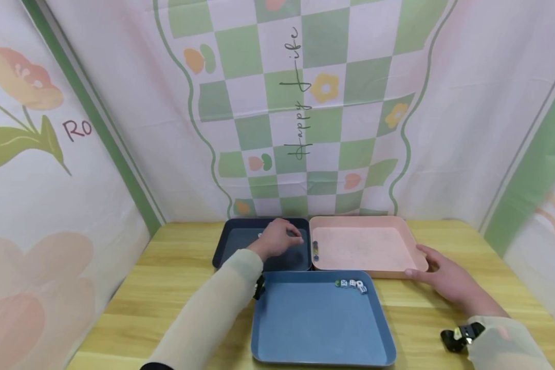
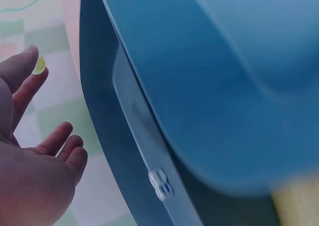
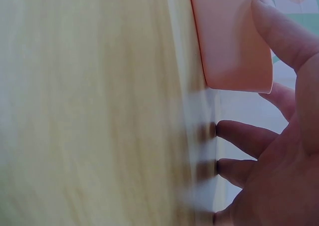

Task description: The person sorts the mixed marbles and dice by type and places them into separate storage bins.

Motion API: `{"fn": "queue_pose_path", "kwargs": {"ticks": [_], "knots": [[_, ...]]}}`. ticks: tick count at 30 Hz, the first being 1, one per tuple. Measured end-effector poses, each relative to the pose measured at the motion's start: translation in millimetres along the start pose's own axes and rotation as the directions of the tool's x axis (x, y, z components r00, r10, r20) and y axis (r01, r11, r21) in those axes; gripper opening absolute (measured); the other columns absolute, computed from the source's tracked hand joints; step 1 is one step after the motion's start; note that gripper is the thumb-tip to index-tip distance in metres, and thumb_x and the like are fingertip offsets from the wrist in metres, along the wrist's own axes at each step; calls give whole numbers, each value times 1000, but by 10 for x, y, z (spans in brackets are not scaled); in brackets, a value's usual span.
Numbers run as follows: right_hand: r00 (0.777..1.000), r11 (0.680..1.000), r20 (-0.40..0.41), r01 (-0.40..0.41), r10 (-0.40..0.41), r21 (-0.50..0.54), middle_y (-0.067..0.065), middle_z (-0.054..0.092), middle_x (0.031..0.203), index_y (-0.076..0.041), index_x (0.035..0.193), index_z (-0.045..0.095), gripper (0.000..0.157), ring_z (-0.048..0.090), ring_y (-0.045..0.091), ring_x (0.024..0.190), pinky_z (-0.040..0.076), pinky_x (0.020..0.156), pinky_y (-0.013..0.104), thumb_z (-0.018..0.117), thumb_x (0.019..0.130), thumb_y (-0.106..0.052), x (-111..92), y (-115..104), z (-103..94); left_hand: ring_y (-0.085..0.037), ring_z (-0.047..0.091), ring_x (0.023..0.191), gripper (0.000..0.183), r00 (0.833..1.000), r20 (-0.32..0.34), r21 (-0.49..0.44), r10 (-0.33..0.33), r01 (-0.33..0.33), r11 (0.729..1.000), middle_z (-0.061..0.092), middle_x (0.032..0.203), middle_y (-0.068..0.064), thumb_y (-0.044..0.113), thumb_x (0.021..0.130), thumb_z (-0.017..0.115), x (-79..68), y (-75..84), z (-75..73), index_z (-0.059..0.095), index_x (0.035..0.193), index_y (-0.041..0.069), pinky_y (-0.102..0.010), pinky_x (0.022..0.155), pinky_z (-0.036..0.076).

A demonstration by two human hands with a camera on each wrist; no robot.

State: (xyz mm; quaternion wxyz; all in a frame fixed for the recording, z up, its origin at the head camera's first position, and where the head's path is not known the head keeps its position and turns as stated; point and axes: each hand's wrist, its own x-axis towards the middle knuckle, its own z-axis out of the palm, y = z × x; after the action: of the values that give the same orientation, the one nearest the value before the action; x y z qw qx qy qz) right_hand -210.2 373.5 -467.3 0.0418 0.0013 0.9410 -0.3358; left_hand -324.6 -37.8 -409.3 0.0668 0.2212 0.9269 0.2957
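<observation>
Over the dark navy tray (image 1: 228, 249), my left hand (image 1: 277, 239) pinches a small translucent yellow-green piece (image 2: 40, 66) between thumb and index finger; its exact kind is unclear. The other fingers are spread. A pair of small white dice (image 2: 160, 184) with blue marks lies in the navy tray, partly hidden by the hand in the head view. My right hand (image 1: 448, 280) holds the near right corner of the pink tray (image 1: 361, 241), thumb on the front wall and index finger on the side wall. Its other fingers rest down at the table. Small round blue and yellow pieces (image 1: 316, 251) line the pink tray's left side.
Nearest me is a larger blue tray (image 1: 324, 324), its back edge against the other two trays. Several white dice (image 1: 353, 283) and a green piece (image 1: 337, 283) sit in its far right corner. The wooden table (image 1: 152, 288) ends at a patterned curtain (image 1: 287, 180).
</observation>
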Motion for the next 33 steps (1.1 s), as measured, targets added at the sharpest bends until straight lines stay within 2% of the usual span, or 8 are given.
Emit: {"fn": "queue_pose_path", "kwargs": {"ticks": [7, 14, 18, 23, 27, 33], "knots": [[1000, 1000, -3, 9, -9, -6, 42, 25, 148, -3, 159, 15, 103, 24, 64, 130, 24, 95, 76, 65, 89, -61, -4, -20, -2, -17, 50, 114, 8, 1000, 4, 10, 14, -14, 1000, 62, 105, 8, 28, 93, 74, 30, 224, 160, 78, 95, 23, -34, 98, 42], [1000, 1000, -7, 22, -22, -9, 43, 27, 146, -1, 158, 16, 102, 25, 64, 130, 24, 95, 76, 65, 90, -59, -24, -40, -8, -16, 49, 115, 8, 999, 22, 5, 29, -29, 1000, 61, 106, 10, 30, 94, 73, 55, 281, 211, 78, 96, 25, -33, 98, 42], [999, 999, -13, 31, -32, -16, 43, 28, 145, 0, 158, 17, 100, 27, 64, 129, 25, 95, 76, 65, 91, -57, -14, 1, -3, -20, 45, 127, 16, 999, 32, 3, 30, -30, 1000, 61, 122, 3, 31, 94, 72, 64, 308, 206, 78, 105, 21, -35, 105, 39], [1000, 999, -13, 28, -28, -17, 43, 27, 146, -1, 158, 16, 101, 27, 64, 129, 25, 95, 76, 65, 91, -57, -4, 17, -2, -28, 35, 139, 33, 999, 38, -8, -10, 10, 1000, 45, 147, -10, 35, 94, 72, 45, 327, 204, 73, 123, 19, -40, 110, 35], [999, 999, -12, 29, -29, -12, 42, 27, 146, -1, 158, 16, 101, 26, 64, 130, 24, 95, 76, 65, 90, -58, -9, 9, -5, -30, 32, 141, 38, 999, 36, -24, -32, 33, 999, 40, 152, -13, 35, 93, 73, 20, 329, 192, 71, 127, 19, -43, 110, 34], [999, 999, -11, 32, -32, -2, 43, 26, 147, -1, 158, 16, 102, 25, 64, 130, 23, 96, 76, 65, 90, -59, -17, -1, -8, -32, 31, 141, 40, 999, 42, -21, -27, 28, 999, 39, 153, -14, 35, 92, 74, -4, 323, 171, 70, 129, 19, -46, 110, 34]]}}
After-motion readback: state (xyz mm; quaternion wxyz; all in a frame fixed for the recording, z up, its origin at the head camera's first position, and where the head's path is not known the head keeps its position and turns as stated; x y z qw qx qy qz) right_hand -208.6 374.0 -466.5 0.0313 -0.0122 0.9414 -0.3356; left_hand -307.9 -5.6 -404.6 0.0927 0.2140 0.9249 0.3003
